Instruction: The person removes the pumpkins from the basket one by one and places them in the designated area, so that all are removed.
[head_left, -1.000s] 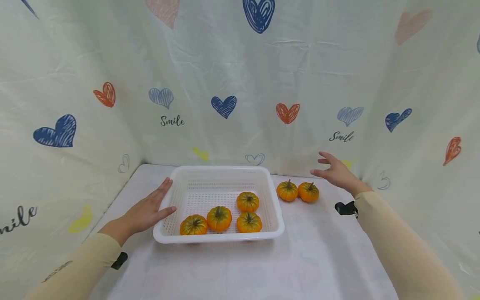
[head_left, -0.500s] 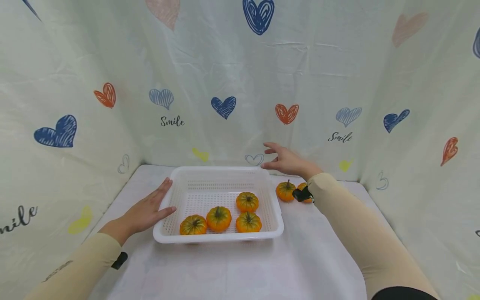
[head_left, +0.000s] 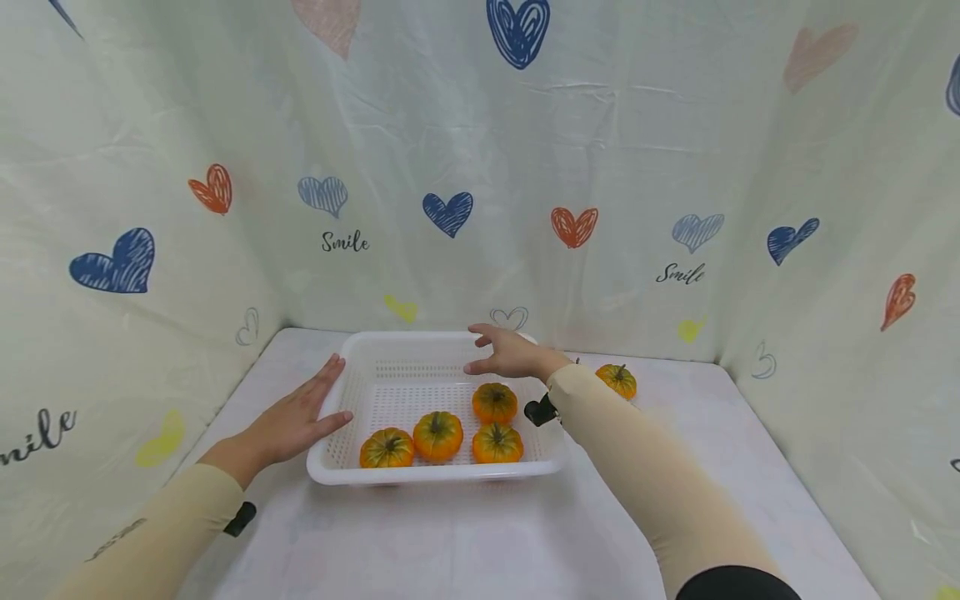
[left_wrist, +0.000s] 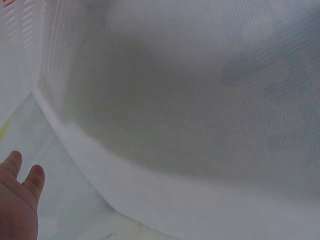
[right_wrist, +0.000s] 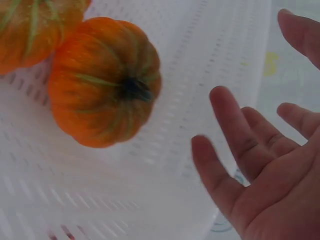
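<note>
Hovering over the far right part of the white basket (head_left: 438, 474), the right hand (head_left: 512, 353) is holding nothing, its fingers spread and slightly bent. Inside, the far pumpkin (head_left: 495, 403), right pumpkin (head_left: 497, 444), middle pumpkin (head_left: 438, 437) and left pumpkin (head_left: 387, 449) are sitting; the outer pumpkin (head_left: 617, 381) is lying right of the basket, partly behind the right sleeve (head_left: 637, 454). The left hand (head_left: 296, 423) is resting along the basket's left side, fingers straight, thumb spread. Preparing to grasp seems the step; picking the far pumpkin would be calling for lowering and curling the right fingers while steadying the basket.
</note>
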